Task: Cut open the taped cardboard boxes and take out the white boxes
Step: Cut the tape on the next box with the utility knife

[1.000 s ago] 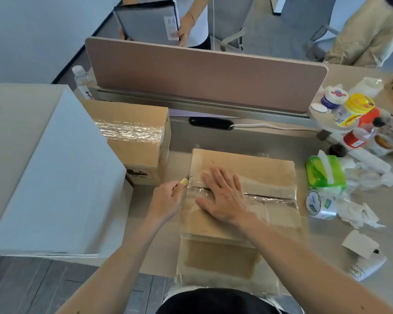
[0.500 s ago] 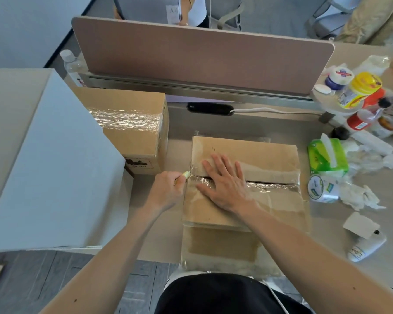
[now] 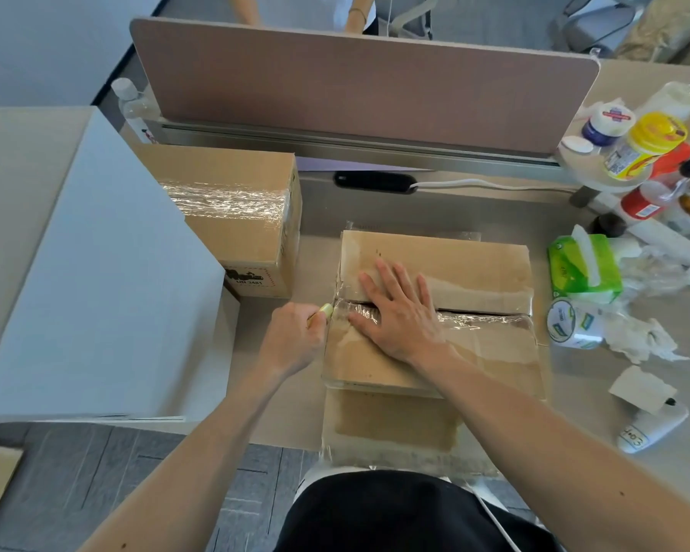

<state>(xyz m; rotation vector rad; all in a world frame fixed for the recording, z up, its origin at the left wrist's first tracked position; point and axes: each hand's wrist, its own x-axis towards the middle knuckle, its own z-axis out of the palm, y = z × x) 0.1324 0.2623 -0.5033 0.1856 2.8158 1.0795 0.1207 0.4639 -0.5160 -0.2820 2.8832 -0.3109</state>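
Note:
A flat cardboard box (image 3: 455, 264) wrapped in clear tape lies on the desk in front of me. Its top seam is split to the right of my right hand (image 3: 399, 312), which lies flat with spread fingers across the seam. My left hand (image 3: 293, 338) grips a small yellow-green cutter (image 3: 324, 311) at the left end of the seam, against the box's left edge. A second taped cardboard box (image 3: 240, 217) stands at the back left. No white inner box is visible inside either one.
A large white box (image 3: 96, 280) fills the left side. A pink desk divider (image 3: 359, 81) runs along the back, with a black cable outlet (image 3: 375, 182) below it. Bottles, a green tissue pack (image 3: 582, 268), a tape roll (image 3: 566, 324) and crumpled paper crowd the right. A person stands behind the divider.
Both hands keep their hold at the left end of the seam. The view has shifted slightly downward; the person behind the divider has dropped mostly out of sight.

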